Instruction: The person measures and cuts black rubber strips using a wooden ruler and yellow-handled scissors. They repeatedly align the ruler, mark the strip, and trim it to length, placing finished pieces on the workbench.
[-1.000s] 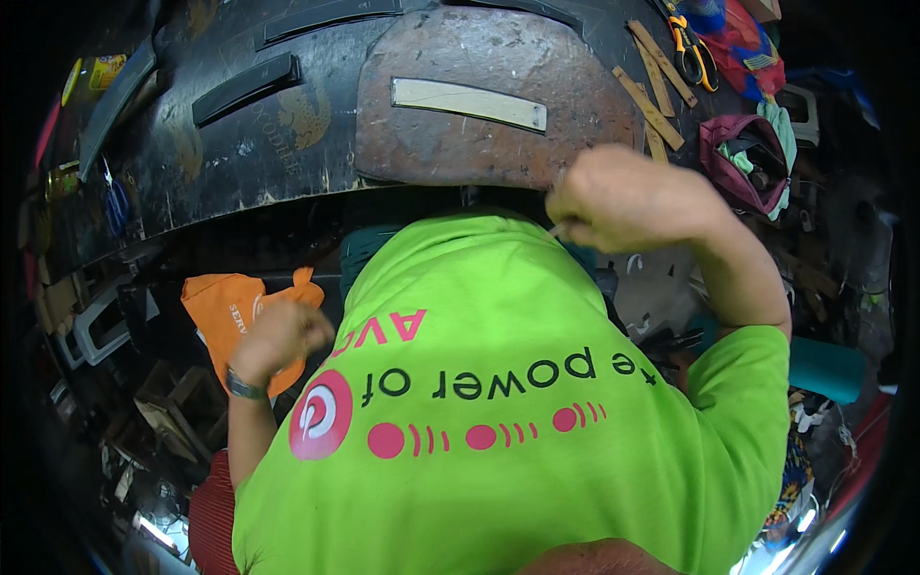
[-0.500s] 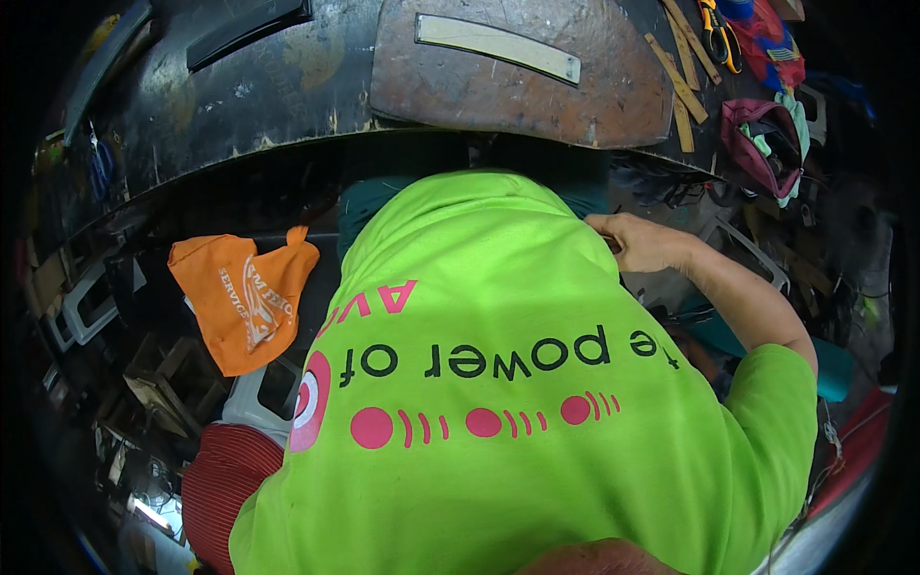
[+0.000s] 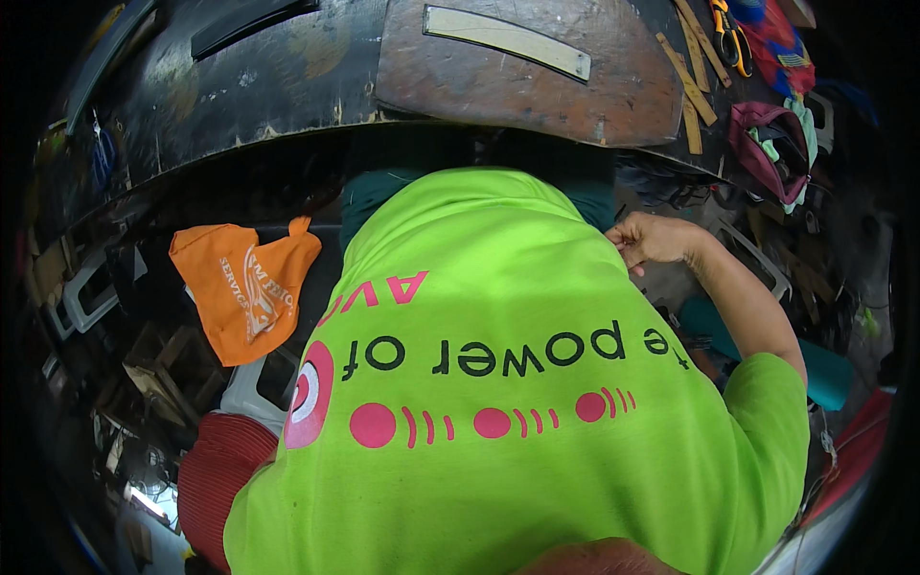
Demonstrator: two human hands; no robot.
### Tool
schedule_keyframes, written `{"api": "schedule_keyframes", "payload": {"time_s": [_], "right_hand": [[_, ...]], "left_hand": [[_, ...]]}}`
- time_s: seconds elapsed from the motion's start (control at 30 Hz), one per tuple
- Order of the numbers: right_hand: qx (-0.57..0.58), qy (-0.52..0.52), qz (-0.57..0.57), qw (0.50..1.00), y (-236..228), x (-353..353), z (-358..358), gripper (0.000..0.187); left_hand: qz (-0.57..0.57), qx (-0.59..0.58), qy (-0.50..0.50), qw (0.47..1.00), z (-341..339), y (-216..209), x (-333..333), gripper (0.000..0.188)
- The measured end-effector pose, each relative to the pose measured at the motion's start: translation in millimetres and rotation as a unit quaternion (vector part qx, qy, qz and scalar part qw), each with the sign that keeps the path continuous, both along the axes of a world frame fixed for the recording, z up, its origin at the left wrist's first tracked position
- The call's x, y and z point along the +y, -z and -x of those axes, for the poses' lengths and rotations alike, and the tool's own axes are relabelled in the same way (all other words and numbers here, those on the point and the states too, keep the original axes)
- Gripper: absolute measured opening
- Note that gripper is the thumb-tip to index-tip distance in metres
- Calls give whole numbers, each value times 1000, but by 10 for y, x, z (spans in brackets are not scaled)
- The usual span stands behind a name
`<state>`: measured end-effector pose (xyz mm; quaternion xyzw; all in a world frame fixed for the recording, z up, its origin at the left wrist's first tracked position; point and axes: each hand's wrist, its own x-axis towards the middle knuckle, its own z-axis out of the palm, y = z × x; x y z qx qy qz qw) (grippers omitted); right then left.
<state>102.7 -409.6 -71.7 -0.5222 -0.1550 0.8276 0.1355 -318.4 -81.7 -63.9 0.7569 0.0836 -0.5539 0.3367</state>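
Observation:
My right hand (image 3: 656, 240) is beside my right hip, close to the edge of my bright green shirt (image 3: 498, 287). Its fingers are bent in and pressed together; what lies between them, if anything, is hidden or too small to name. The forearm runs back along my right side. My left hand and arm are out of sight. Beyond my lap, on the dark worktable (image 3: 259, 96), lies a worn brown board (image 3: 498, 96) with a pale, slightly curved strip (image 3: 508, 43) on top.
Several wooden rulers (image 3: 694, 91) and orange-handled scissors (image 3: 731, 38) lie at the table's right end, near an open maroon pouch (image 3: 767, 153). An orange cloth bag (image 3: 244, 287) is to my left. Below it are a red striped thing (image 3: 220, 479) and a wooden frame (image 3: 177, 374).
My right hand has shifted a little to the right, off the side of the shirt, and its curled fingers show more. The view has moved slightly; the things on the table lie as before.

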Motion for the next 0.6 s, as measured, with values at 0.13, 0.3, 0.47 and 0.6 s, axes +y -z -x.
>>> {"api": "schedule_keyframes", "payload": {"time_s": [0.13,0.3,0.47,0.6], "right_hand": [[84,88,76,990,42,-143,33,12],[94,85,109,986,88,-363,85,13],[86,91,94,988,223,-685,253,13],[73,90,94,989,189,-905,419,24]], "left_hand": [[6,4,-5,1000,-33,-17,7,21],[13,14,-10,1000,-14,-55,11,21],[23,34,-8,999,45,-83,-16,22],[33,46,3,998,31,-79,-2,22]]}}
